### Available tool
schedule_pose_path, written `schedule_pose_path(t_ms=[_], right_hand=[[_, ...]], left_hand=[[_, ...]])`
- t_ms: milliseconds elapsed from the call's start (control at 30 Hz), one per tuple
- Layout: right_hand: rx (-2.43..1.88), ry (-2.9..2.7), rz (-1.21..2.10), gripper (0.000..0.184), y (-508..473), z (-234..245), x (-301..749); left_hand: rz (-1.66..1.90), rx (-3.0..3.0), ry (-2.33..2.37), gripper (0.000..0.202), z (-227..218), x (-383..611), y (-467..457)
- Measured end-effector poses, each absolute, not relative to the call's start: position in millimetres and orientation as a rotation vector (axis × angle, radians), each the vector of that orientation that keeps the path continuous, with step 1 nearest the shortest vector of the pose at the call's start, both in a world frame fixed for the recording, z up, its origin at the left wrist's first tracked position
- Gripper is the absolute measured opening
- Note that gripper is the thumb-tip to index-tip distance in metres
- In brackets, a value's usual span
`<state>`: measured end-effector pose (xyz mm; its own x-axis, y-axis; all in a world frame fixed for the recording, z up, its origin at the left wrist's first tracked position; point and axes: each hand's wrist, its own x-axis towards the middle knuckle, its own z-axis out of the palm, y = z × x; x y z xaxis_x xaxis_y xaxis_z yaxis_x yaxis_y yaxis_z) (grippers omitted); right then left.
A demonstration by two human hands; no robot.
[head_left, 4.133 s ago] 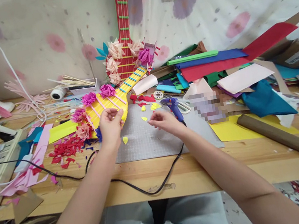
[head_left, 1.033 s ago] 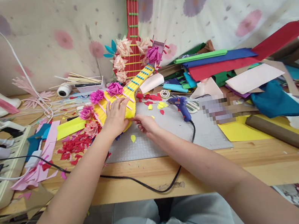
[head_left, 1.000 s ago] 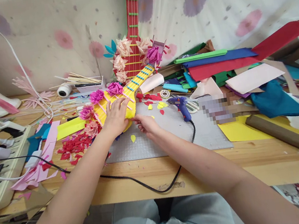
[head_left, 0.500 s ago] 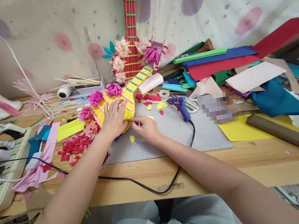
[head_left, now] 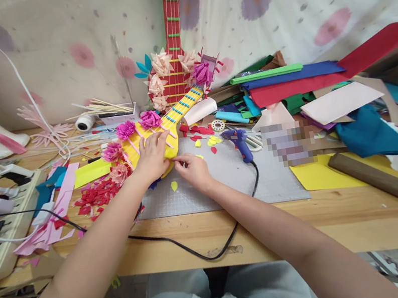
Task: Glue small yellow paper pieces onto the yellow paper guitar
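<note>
A yellow paper lute (head_left: 173,145) with blue frets, pink strips and paper flowers lies slanted on the grey cutting mat (head_left: 200,202), its neck pointing up and to the right. My left hand (head_left: 152,156) lies over its body, fingers across the front and thumb at the lower edge, gripping it. At that same lower edge, my right hand (head_left: 193,170) has thumb and index finger pinched together. Whatever is between those fingertips is too small to make out. One yellow paper petal (head_left: 174,186) rests on the mat just below the lute. A blue glue gun (head_left: 239,143) lies right of my hands.
Behind stands a red paper lute (head_left: 175,36) with pale flowers. The glue gun's black cord (head_left: 184,242) loops over the table's front edge. Red paper scraps (head_left: 96,199) and a power strip (head_left: 23,219) are at left; coloured paper sheets (head_left: 295,87) and a brown roll (head_left: 383,181) at right.
The view has shifted very slightly. Both hands keep their places on the yellow lute, with no clear movement of the fingers.
</note>
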<state>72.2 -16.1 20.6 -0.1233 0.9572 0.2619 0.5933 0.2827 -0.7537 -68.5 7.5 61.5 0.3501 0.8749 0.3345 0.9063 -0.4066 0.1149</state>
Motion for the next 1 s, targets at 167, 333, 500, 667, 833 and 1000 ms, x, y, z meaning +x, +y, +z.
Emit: schedule_pose_path(t_ms=[167,333,500,667,833,1000], right_hand=[[-1.386,-1.783,0.656,0.021,-17,22,79],[-1.287,-2.0,0.708,0.022,-22,16,87],[-1.02,-2.304,0.793,0.024,-24,11,83],[-1.0,-2.273,0.862,0.026,-21,12,84],[-1.098,-1.941,0.998,0.025,-11,11,110],[-1.242,-1.53,1.033,0.029,3,6,146]], left_hand=[[-0.504,-2.511,-1.706,0.077,65,-69,6],[-0.636,-2.579,-1.764,0.076,73,-73,9],[-1.121,-2.483,-1.738,0.061,92,-68,9],[-1.248,-2.335,-1.635,0.051,107,-46,-5],[-1.362,-2.468,-1.549,0.05,86,-16,-14],[-1.639,-2.683,-1.755,0.041,26,15,-12]])
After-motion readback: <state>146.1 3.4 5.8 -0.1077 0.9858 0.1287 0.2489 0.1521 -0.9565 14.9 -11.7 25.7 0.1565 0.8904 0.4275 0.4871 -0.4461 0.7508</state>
